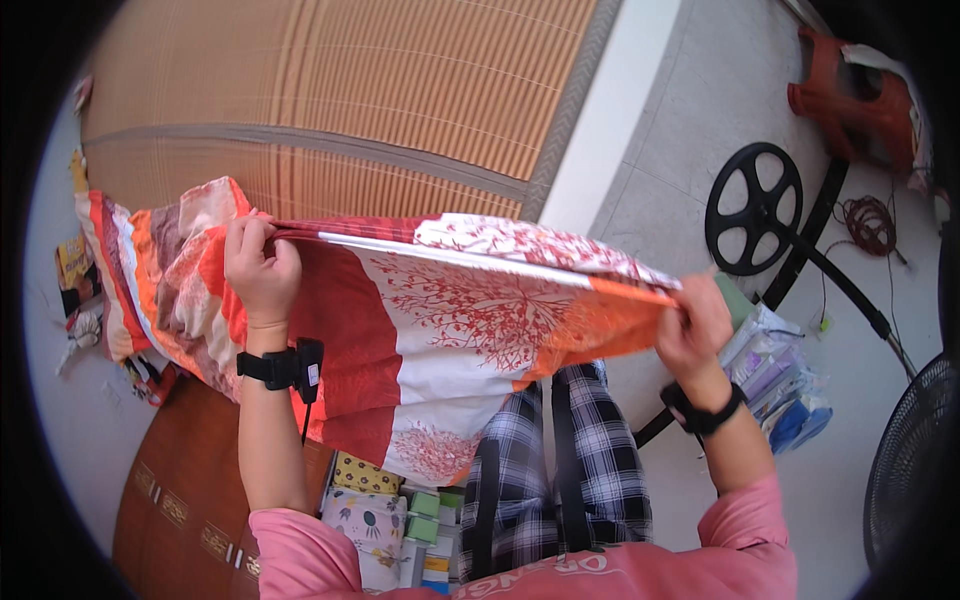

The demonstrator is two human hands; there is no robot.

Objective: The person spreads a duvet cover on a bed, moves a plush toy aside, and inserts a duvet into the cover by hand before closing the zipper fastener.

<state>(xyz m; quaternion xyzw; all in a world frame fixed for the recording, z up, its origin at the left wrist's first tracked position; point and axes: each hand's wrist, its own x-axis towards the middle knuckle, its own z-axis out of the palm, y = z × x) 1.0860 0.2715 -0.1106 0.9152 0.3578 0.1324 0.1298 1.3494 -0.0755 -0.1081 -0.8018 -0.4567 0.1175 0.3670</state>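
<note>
A patterned cloth (450, 322), red, white and orange with branching tree prints, is stretched between my two hands. My left hand (261, 262) grips its folded upper edge at the left. My right hand (694, 319) pinches the same edge near its orange end. Below the taut edge the fabric hangs in front of my plaid trousers (600, 450). The rest of the cloth, bunched and striped (169, 277), trails off left over the end of a bamboo-slat mat (420, 82). Both wrists wear black straps.
A black-caged fan (911, 465) stands at the right, near a spoked black wheel (754, 208) on a pole. Behind them are a red plastic stool (855, 97) and a coiled cable (868, 225). Plastic-wrapped packages (772, 375) lie by my right arm. A brown wooden panel (180, 480) is lower left.
</note>
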